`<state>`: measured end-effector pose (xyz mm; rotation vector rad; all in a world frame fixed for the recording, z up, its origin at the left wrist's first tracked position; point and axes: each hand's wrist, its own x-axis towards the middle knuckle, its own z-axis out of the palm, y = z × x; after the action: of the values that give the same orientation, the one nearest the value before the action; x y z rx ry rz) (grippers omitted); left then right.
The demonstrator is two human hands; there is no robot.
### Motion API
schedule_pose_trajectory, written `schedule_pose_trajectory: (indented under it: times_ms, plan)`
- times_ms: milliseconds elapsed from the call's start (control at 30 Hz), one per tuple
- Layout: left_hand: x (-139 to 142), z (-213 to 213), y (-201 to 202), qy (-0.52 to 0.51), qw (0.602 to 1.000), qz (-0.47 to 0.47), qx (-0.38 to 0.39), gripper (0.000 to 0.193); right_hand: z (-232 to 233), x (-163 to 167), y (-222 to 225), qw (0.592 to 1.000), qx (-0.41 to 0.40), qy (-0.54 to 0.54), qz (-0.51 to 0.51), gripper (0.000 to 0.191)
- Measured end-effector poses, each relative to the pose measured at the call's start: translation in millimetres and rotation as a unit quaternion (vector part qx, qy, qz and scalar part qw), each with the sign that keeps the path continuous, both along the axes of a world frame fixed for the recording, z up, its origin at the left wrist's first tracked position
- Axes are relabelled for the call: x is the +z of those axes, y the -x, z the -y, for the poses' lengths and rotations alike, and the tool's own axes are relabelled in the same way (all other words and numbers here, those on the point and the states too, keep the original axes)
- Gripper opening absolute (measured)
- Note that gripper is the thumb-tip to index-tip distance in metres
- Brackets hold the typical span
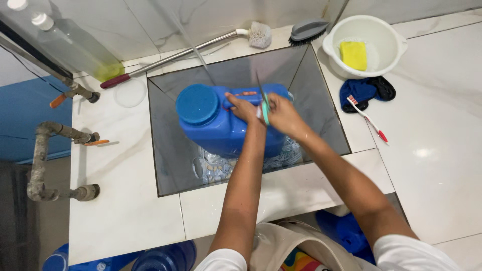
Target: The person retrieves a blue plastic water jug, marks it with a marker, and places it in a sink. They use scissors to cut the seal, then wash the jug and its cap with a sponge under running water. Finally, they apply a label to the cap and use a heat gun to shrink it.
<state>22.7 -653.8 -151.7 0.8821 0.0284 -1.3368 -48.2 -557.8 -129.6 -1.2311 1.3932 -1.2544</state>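
- Head view, looking down: a blue plastic jerrycan lies on its side inside a sunken square basin set into a white marble worktop, its round blue cap turned toward the left.
- The left hand rests on top of the jerrycan near its handle, fingers curled and closed on the handle area.
- The right hand sits just beside the left, fingers wrapped around a slim teal-handled brush that stands against the can's upper side; the brush is blurred.
- Pale foamy water or a wet patterned cloth shows under the jerrycan at the basin floor; which one, I cannot tell.
- On the worktop behind the basin lie a long-handled toilet brush and a grey scrub brush.
- To the right stands a white plastic bowl with a yellow sponge in it, a dark blue cloth beside it, and a red-and-white toothbrush lying near.
- At the left edge, old pipes with taps jut out.
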Motion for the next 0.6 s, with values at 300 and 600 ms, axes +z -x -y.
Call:
schedule_pose_trajectory:
  times_ms: [300, 600]
  plan:
    - [-28.7, -27.0, -39.3, 0.040, 0.987, -0.076, -0.132, 0.041, 121.8, 38.3, 69.9, 0.986, -0.149, 0.048, 0.060, 0.015]
    - [-72.9, -24.6, -99.1, 0.028, 0.987, -0.087, -0.131, 0.040, 214.0, 43.9, -91.1, 0.983, -0.062, -0.028, -0.172, 0.027]
